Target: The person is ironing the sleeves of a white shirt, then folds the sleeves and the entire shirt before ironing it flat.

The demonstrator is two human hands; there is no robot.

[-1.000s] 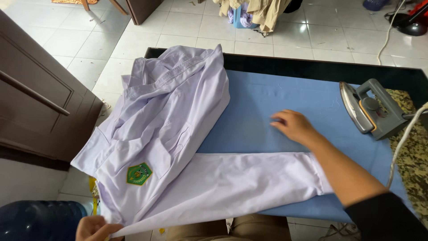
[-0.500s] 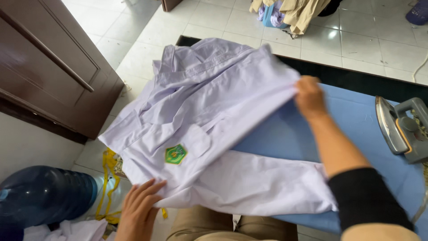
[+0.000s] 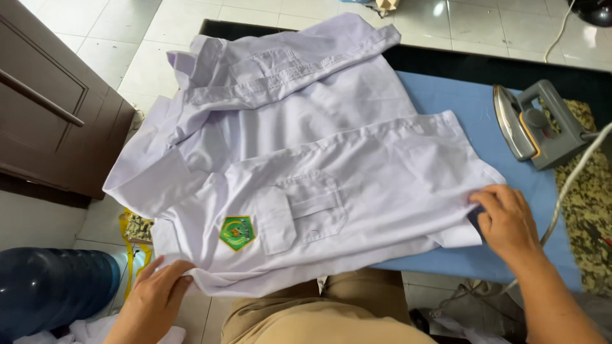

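Observation:
A pale lilac-white uniform shirt [image 3: 306,159] lies spread over the blue ironing surface [image 3: 459,95], its left side hanging past the edge. A green badge [image 3: 236,232] and a flap pocket [image 3: 306,213] face up. My left hand [image 3: 156,290] grips the shirt's near-left hem corner. My right hand [image 3: 507,220] pinches the shirt's right edge at the near right of the board.
A grey electric iron [image 3: 532,124] stands on its side at the right, its white cord [image 3: 574,185] trailing toward me. A dark wooden door [image 3: 51,114] is at the left. A blue water jug [image 3: 54,286] sits on the tiled floor at bottom left.
The shirt's front panel has been pulled rightward and laid flat across the board. My right hand moved from the far fold to the near right edge; my left hand now grips the hem.

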